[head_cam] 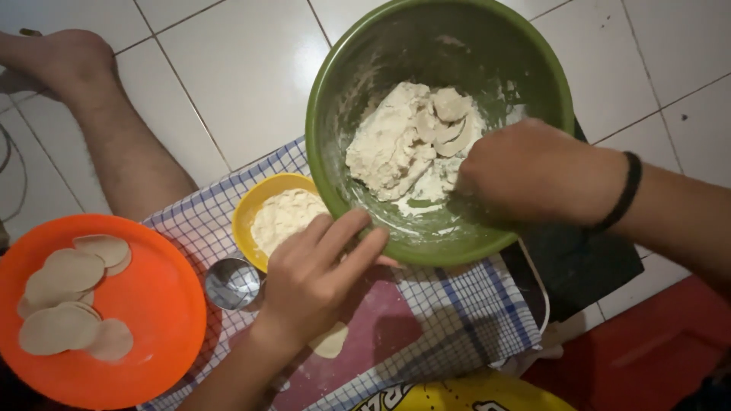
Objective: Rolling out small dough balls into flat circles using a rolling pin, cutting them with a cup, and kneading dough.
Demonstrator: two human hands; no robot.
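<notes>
Two hands were on the job. Right hand (533, 171) was inside the green bowl (335, 84), fingers curled down into the dough lump (392, 148); fingertips hidden, so whether it pinched dough or just pressed it, can't tell. Left hand (316, 274) lay flat and loose, fingers resting against the bowl's near rim, gripping nothing.

Dough sat mid-bowl, ragged, with a few flat scraps pressed on top and floury smears on the wall. Looked soft, tacky and light; likely to tear and stick, so best taken from underneath by the thick part, not by the thin edges.

Just beside the left hand: a yellow bowl of flour (282, 217), a small round metal cutter (232, 283), a pale dough piece (331, 341) half hidden under the wrist. Further left, an orange plate (152, 304) with thin dough rounds (65, 301). All on a checked cloth (464, 312) over floor tiles. Dark slab under the bowl's right side: unclear what.
</notes>
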